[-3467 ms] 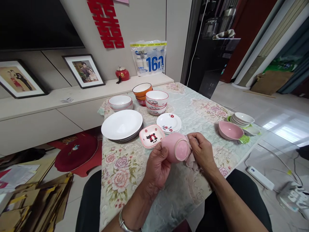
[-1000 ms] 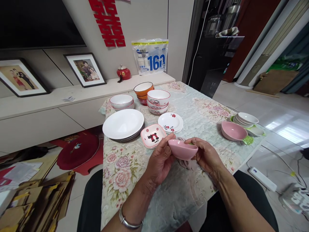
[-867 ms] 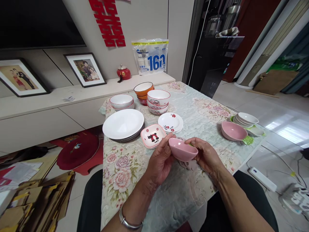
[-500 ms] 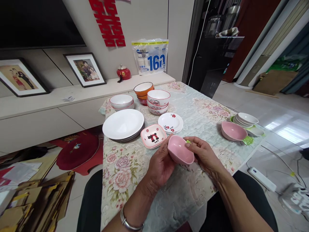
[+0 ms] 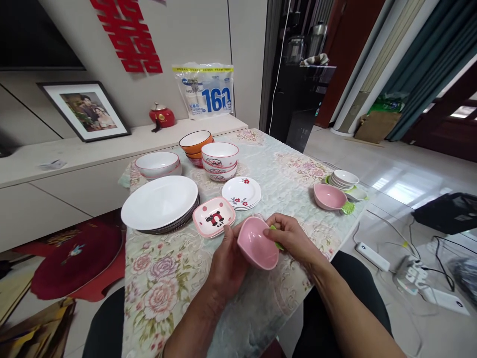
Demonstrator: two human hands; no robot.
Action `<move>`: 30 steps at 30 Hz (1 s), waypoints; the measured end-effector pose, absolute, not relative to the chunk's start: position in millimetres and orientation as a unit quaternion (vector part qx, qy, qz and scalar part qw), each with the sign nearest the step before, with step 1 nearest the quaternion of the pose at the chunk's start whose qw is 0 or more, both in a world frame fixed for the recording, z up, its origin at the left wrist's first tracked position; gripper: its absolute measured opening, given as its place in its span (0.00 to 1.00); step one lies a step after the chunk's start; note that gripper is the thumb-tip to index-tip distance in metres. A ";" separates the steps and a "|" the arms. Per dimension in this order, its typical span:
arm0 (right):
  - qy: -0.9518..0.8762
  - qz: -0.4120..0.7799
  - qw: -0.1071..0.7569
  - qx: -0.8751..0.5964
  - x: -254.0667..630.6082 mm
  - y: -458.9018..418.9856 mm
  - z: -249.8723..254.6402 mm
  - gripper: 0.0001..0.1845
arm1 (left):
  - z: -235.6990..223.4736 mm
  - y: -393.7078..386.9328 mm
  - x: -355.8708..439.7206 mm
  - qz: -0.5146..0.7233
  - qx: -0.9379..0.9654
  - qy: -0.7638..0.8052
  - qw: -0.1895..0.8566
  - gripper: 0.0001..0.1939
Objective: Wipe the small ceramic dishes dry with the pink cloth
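Between both hands, above the near part of the table, is a pink bowl (image 5: 258,242) with a green leaf-shaped handle (image 5: 276,237). My left hand (image 5: 228,261) cups its left side, thumb near the rim and fingers mostly hidden under it. My right hand (image 5: 292,237) pinches the bowl by the green handle, thumb on the rim. Just beyond lie a pink square cat dish (image 5: 214,218) and a stack of small flowered plates (image 5: 242,192). A second pink bowl (image 5: 330,197) with a green leaf handle rests at the table's right side.
Large white plates (image 5: 160,203) are stacked at the left. Behind them stand white bowls (image 5: 157,163), orange bowls (image 5: 196,141) and red-rimmed bowls (image 5: 219,154). Small white bowls (image 5: 345,178) sit at the right edge. A flowered cloth (image 5: 160,293) covers the table.
The view has turned to the right, so the table and dishes appear further left. Both hands still hold the pink bowl, which is tilted slightly differently.
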State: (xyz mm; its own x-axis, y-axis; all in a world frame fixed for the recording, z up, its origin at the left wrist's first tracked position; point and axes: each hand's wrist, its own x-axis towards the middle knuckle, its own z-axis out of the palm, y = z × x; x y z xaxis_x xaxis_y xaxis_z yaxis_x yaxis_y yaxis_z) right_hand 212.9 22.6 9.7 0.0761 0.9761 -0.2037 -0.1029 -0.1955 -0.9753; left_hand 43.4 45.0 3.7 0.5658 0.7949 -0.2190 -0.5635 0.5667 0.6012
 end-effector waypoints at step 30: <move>-0.177 0.029 0.549 -0.817 406.4 1.6 18.3 0.10 | -22.0 43.2 41.5 0.366 0.563 0.305 0.676 0.15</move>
State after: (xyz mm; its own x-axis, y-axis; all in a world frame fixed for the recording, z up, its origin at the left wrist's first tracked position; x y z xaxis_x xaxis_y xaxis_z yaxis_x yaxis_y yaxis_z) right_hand 406.4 1.6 18.3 0.9357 0.3207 0.1467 0.2570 -0.3352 -0.9064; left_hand 41.5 43.2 -22.0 0.5459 0.8379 -0.0008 -0.1508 0.0992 0.9836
